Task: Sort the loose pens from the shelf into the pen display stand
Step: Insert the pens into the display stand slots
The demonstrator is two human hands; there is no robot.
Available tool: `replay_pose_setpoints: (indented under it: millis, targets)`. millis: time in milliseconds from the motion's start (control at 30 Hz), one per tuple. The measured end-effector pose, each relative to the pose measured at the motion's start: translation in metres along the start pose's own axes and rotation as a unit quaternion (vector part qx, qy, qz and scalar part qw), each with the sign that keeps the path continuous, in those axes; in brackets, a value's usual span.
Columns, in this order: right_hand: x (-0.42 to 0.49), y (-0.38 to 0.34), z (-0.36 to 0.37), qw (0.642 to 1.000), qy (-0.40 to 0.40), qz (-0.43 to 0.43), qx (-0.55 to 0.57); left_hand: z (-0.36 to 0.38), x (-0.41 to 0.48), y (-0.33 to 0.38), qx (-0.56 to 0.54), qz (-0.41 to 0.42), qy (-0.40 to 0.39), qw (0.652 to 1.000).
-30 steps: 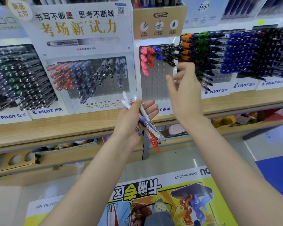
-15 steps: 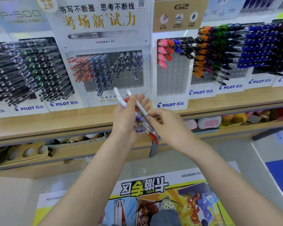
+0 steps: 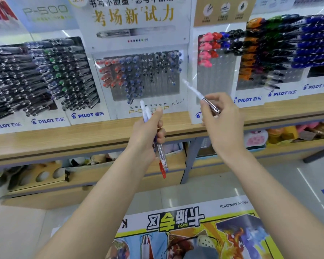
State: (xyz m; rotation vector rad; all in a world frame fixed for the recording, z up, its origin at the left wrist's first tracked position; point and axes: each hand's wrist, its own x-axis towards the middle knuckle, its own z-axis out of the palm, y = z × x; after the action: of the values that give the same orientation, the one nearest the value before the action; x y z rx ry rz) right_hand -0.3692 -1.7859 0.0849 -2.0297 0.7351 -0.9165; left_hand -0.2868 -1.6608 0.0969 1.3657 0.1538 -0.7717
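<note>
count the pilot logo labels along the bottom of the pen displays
7 readable: three at left, one behind the right hand, cut off, then three at right. More may lie outside the frame.

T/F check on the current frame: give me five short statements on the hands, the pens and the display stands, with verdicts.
1. The right hand holds a single pen. True.
2. The left hand is empty. False: it grips a bundle of pens.
3. The single pen is already seated in a display stand. False: it is in the air in front of the P-500 stand.
4. A red pen end hangs below the left hand. True.
5. The wooden shelf has loose pens lying on it. False: none show there.
</note>
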Motion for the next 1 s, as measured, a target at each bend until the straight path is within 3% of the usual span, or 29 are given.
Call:
replay_pose_setpoints:
  millis: [467,1000]
  targets:
    - [0.04,-0.005,0.045,0.994,-0.006,-0.07,-0.086,-0.016,0.002,0.001,-0.041,-0.053,-0.041,0.997]
    - [0.062,-0.012,0.07,0.999,0.037,0.019,-0.01,-0.021,0.013,0.011,-0.051,-0.062,-0.036,0.996]
